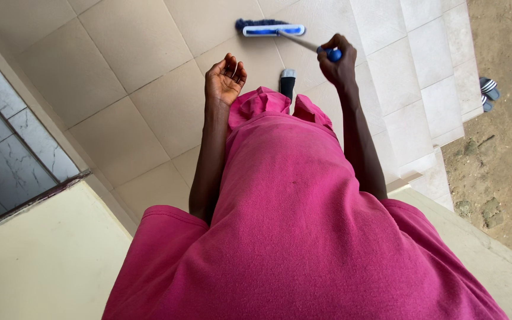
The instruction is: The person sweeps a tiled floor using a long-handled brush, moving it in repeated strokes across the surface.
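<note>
A landing of large cream floor tiles (131, 71) fills the view from above, with pale steps (422, 77) dropping along its right edge to bare dirt ground (505, 148). On the left runs a strip of grey marbled wall tiles (1, 154) above a cream ledge (42, 255). A pink garment (303, 225) worn by the person covers the lower middle of the frame. A broom (271, 28) with a blue-and-white head and dark bristles lies flat on the floor tiles near the top; its pale handle slants right to a blue end grip. The right hand (338, 62) is clenched around that grip. The left hand (224, 80) hangs empty, palm up, fingers loosely curled. A striped sandal (488, 90) sits on the dirt just beside the steps.
</note>
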